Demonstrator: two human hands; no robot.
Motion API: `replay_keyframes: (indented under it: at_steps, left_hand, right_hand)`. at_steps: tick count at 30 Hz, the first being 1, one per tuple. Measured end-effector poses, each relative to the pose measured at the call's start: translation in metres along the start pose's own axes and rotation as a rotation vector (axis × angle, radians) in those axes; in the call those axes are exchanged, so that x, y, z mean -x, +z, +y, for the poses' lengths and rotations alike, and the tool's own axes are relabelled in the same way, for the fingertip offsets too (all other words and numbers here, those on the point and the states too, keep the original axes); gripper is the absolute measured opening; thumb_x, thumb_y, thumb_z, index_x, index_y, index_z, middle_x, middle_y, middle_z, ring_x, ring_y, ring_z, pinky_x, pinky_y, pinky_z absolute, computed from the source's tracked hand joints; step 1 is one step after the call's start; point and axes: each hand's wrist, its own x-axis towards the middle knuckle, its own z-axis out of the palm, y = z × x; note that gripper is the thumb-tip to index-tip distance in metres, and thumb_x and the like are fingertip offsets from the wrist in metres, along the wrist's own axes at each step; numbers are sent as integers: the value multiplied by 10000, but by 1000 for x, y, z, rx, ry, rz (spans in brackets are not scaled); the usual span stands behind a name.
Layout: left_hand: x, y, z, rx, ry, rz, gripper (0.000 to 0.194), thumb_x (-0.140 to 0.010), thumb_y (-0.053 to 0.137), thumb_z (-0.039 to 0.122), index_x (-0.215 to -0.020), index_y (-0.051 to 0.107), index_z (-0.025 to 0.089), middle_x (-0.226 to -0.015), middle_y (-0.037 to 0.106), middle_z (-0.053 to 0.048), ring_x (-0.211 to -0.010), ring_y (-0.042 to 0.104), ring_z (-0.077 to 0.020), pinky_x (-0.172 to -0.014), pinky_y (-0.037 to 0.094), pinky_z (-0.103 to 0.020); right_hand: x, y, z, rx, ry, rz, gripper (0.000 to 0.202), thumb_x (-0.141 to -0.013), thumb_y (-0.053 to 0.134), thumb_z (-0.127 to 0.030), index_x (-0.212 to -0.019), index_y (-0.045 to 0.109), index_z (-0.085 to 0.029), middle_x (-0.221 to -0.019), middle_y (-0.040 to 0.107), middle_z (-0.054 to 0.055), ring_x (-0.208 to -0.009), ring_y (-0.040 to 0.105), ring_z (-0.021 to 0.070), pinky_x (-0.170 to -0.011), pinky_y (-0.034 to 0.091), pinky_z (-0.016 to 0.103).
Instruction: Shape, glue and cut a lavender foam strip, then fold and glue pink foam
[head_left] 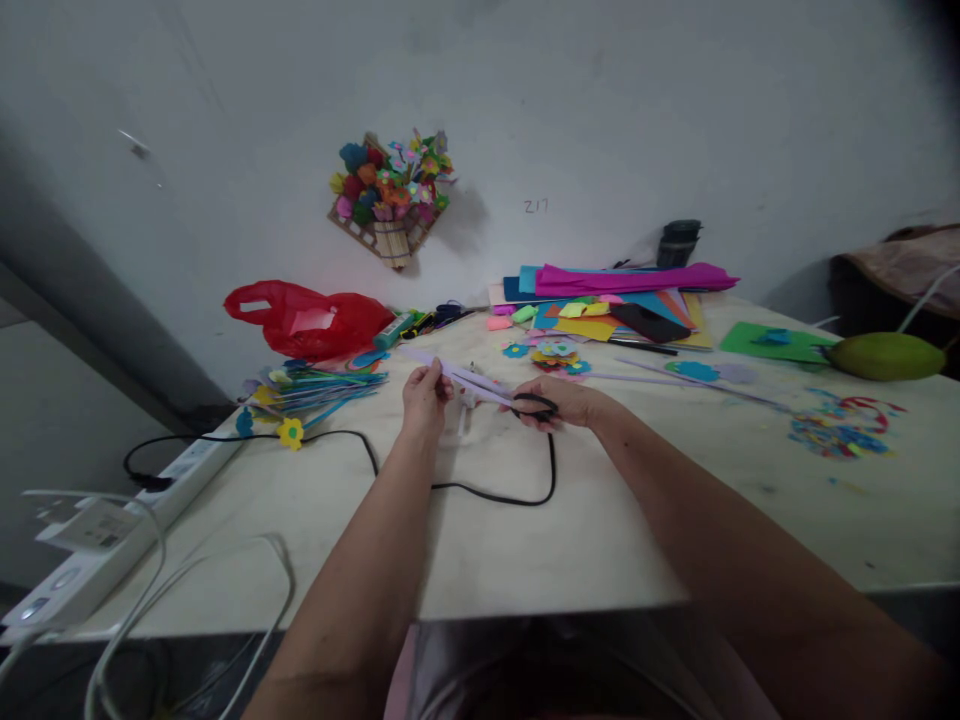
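Over the middle of the table, my left hand [425, 397] pinches a pale lilac strip [480, 381], which looks like paper or foam sheet. My right hand [553, 400] grips the black handles of a pair of scissors [536, 406]. The scissor blades point left along the strip, toward my left fingers; whether they are parted is hard to make out. Below the hands a black cable [495, 497] curves over the table. Behind them lies a small pile of cut flower shapes [556, 352], with a thin lilac strip [637, 378] stretching to the right.
At left are a red plastic bag [315, 322], finished flowers on stems [322, 388] and a white power strip [112, 560] with cables. Coloured sheets [637, 283] are stacked at the back. On the right are paper scraps [840, 432] and a green mango-like fruit [889, 357].
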Motion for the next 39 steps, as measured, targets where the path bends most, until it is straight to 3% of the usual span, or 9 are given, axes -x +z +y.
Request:
replay_keyframes:
  at_steps: [13, 39]
  left_hand:
    - [-1, -2, -4, 9, 8, -28, 298, -637, 720, 291, -614, 449, 170, -450, 514, 50, -381, 454, -57, -378, 333, -161]
    - [-1, -2, -2, 2, 13, -14, 324, -622, 731, 317, -607, 441, 173, -449, 512, 54, -378, 455, -51, -377, 332, -159]
  right_hand:
    - [-3, 3, 1, -17, -8, 6, 325, -803, 527, -367, -970, 603, -99, -546, 519, -27, -367, 437, 42, -297, 210, 152]
    - [-5, 6, -2, -36, -14, 65, 264, -762, 579, -327, -863, 611, -85, -484, 498, -44, -314, 386, 25, -286, 223, 143]
